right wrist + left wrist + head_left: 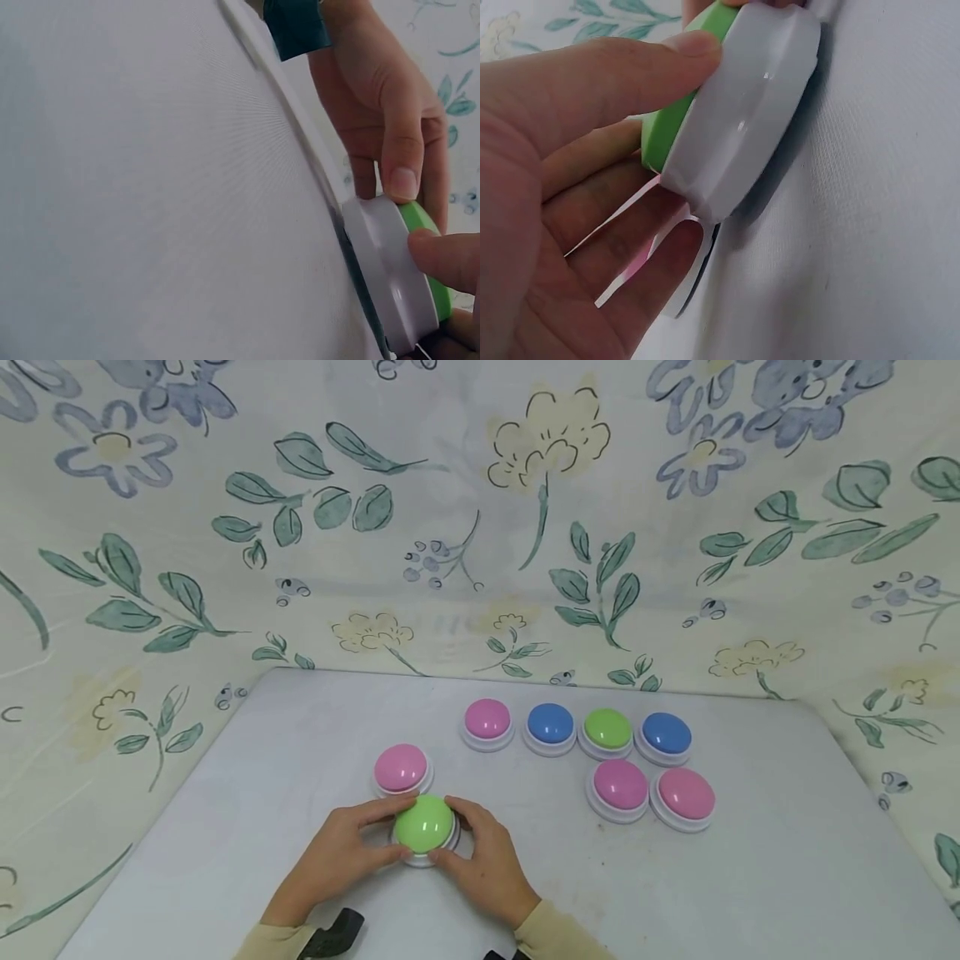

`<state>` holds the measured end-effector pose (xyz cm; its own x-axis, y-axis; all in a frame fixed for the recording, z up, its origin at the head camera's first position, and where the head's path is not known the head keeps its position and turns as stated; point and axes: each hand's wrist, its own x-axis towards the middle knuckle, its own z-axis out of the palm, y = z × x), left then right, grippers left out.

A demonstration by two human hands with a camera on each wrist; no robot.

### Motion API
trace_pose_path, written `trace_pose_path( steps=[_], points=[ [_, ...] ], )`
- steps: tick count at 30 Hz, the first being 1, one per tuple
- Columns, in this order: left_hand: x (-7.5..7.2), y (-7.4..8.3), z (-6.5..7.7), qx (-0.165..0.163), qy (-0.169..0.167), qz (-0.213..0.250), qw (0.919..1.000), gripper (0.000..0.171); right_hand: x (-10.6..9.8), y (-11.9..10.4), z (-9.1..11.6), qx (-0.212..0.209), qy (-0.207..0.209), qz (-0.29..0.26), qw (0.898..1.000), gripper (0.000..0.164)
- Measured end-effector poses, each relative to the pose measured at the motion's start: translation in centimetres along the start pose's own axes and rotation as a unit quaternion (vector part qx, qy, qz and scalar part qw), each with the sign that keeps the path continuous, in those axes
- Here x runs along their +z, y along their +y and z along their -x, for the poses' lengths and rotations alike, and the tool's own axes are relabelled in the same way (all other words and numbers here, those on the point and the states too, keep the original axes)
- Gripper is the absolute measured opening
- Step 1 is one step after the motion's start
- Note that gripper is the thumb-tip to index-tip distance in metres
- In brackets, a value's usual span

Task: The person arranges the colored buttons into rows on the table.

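A green domed buzzer button (423, 824) with a white round base is held between both hands near the front of the table. My left hand (339, 853) grips its left side, thumb at the near edge and fingers at the far edge. On the opposite side, the right hand (489, 858) pinches it the same way. In the left wrist view, the button's white base (742, 112) is close over the table, with a dark shadow along its underside. Just behind it stands a pink buzzer button (401, 767), partly covered by the left fingertips.
Farther back on the white table (300, 735) stand a pink button (487, 719), a blue button (551, 724), a green button (607, 729) and another blue button (667, 734). Two pink buttons, left (620, 785) and right (686, 794), sit in front of them. Flower-patterned cloth (450, 552) rises behind.
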<state>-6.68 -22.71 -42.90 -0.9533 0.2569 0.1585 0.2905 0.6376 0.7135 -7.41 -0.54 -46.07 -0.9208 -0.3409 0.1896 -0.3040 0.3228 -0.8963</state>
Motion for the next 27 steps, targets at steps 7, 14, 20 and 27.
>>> trace_pose_path(
  steps=[7,14,20,27],
  points=[
    [0.4,0.2,-0.2,0.002,0.008,0.040,0.9992,0.060,-0.4,-0.4,0.0,0.001,0.006,-0.012,1.000,0.061],
    [0.7,0.5,-0.7,0.011,0.012,0.085,0.9963,0.060,-1.4,-1.2,-0.2,0.008,0.006,0.002,1.000,0.062],
    [1.2,0.7,-1.1,0.017,0.018,0.093,0.9954,0.059,-2.2,-1.3,-0.3,0.011,0.009,0.013,1.000,0.062],
    [1.5,1.3,-1.6,0.013,0.016,0.092,0.9955,0.059,-2.9,-0.9,-0.3,0.004,0.008,0.028,1.000,0.062]
  ],
)
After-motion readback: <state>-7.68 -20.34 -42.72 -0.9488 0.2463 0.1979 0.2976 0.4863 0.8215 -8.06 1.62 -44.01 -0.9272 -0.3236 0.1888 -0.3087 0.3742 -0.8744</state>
